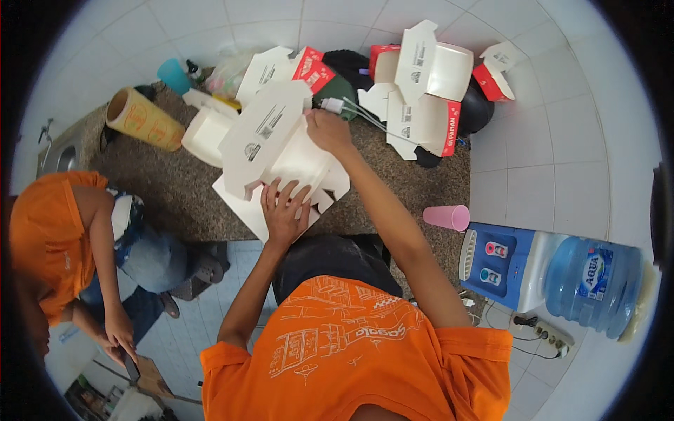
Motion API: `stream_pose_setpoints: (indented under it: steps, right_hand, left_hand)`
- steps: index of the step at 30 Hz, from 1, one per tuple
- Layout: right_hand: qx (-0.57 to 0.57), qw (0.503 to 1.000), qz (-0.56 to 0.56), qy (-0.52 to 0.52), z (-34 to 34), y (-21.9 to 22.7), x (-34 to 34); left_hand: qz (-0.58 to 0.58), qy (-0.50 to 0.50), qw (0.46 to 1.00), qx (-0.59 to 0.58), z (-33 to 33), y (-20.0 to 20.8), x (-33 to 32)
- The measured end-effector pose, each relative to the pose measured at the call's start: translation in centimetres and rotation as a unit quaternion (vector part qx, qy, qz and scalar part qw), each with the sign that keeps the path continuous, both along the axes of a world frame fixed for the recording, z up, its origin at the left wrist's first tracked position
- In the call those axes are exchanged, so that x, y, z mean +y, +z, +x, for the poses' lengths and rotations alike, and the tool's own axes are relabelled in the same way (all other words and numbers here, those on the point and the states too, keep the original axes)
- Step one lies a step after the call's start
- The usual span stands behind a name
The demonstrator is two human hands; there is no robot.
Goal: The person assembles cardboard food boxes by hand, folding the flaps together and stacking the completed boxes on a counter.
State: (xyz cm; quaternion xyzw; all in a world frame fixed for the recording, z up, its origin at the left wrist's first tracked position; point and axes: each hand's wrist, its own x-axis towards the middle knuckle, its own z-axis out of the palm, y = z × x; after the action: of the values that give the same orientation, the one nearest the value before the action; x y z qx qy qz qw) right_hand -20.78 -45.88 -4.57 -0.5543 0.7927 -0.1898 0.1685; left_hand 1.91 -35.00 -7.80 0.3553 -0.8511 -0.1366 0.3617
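Observation:
A white paper takeaway box point(295, 168) stands partly folded on the counter in front of me, its printed lid flap point(265, 133) raised on the left. My left hand point(284, 214) rests on the box's near side, fingers spread against the card. At the far right corner, my right hand point(328, 131) has its fingers closed on the box's edge; the fingertips are partly hidden. Beneath the box's near side lies a flat white sheet of card point(242, 209). A white plug with a cable point(333, 105) is just beyond my right hand.
Several folded red-and-white boxes point(449, 70) are stacked at the back right. An open white box point(207, 137) and a large roll point(144, 119) stand left. A pink cup point(447, 217) and a water dispenser point(495, 263) are at right. A person point(63, 245) holds a knife at left.

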Motion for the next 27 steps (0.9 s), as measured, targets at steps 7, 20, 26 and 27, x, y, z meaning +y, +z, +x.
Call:
stream_pose_setpoints:
  steps: [7,20,26,27]
  right_hand:
    - [0.073,0.912,-0.397,-0.074,-17.0,3.9,-2.7]
    - [0.494,0.862,-0.044,-0.100,-41.1,10.4,-3.2]
    - [0.445,0.794,-0.413,-0.024,-33.8,20.8,-3.6]
    - [0.422,0.791,-0.443,-0.031,-32.3,21.9,-3.4]
  left_hand:
    - [-0.008,0.010,1.000,-0.008,0.1,-0.4,0.1]
    - [0.016,0.058,0.998,-0.024,0.7,-0.5,1.4]
    - [0.035,0.037,0.999,0.011,1.8,2.1,2.1]
    - [0.035,0.021,0.999,0.013,2.2,2.2,2.1]
